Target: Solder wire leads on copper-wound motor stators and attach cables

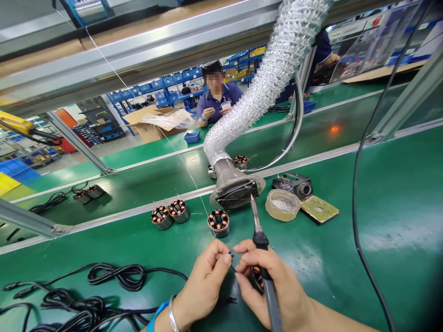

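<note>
Between thumb and forefinger, my left hand (207, 276) pinches the end of a thin black wire. A soldering iron (260, 240) rests in my right hand (277, 281), its tip pointing away and up toward the fan. The thumb and fingertips of that hand also meet the wire close to my left fingers. Partly hidden behind my right fingers is a copper-wound motor stator (256, 274). Just beyond my hands another stator (218, 223) stands on the green bench. Two more stators (170, 213) sit to its left.
Coiled black cables (79, 304) lie at the front left. A fume fan (238, 193) hangs from a silver duct (249, 97). Right of it are a round tub (283, 205), a sponge tray (320, 210) and an iron stand (294, 183). A person (219, 94) sits opposite.
</note>
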### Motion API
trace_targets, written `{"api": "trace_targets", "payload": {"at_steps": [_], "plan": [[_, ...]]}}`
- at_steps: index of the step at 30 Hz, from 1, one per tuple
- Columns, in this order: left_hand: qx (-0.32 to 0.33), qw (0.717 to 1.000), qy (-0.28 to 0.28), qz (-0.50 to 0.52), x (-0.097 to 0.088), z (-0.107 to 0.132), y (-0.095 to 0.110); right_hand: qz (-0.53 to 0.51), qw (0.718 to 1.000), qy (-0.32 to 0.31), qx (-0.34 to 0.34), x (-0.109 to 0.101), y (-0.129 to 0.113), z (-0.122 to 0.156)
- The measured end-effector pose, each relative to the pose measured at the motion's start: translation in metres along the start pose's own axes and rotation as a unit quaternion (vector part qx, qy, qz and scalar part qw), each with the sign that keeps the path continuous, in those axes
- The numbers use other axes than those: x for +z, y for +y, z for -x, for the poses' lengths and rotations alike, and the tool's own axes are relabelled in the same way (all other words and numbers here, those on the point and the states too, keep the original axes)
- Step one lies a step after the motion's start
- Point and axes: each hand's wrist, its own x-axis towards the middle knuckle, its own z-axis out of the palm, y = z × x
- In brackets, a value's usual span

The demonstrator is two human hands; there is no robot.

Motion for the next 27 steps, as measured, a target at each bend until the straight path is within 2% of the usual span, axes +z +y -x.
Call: {"api": "trace_targets", "payload": {"at_steps": [4,7,9,11,13,15,17,23,27], "plan": [[-0.003,0.990,-0.034,-0.134,-0.002,0.005,0.009,0.017,0.999,-0.016,-0.025,-0.008,-0.005,-0.014],[0.020,0.980,-0.064,-0.185,0.001,0.009,0.014,0.034,0.993,-0.065,-0.095,-0.009,-0.007,-0.023],[0.022,0.975,-0.068,-0.211,0.002,0.011,0.018,0.054,0.987,-0.100,-0.117,-0.010,-0.005,-0.025],[0.012,0.969,-0.062,-0.238,0.001,0.011,0.023,0.061,0.988,-0.107,-0.095,-0.013,-0.002,-0.025],[0.004,0.964,-0.056,-0.259,-0.001,0.011,0.028,0.047,0.994,-0.086,-0.041,-0.018,0.000,-0.025],[0.003,0.963,-0.050,-0.264,-0.003,0.009,0.031,0.026,0.997,-0.074,0.009,-0.023,0.002,-0.026],[0.007,0.967,-0.052,-0.249,-0.006,0.007,0.032,0.017,0.996,-0.078,0.029,-0.025,0.003,-0.028],[-0.007,0.980,-0.075,-0.182,-0.007,0.003,0.031,0.011,0.996,-0.083,-0.016,-0.025,0.008,-0.029],[-0.013,0.981,-0.078,-0.180,-0.007,0.002,0.033,-0.007,0.997,-0.074,-0.012,-0.025,0.010,-0.026]]}}
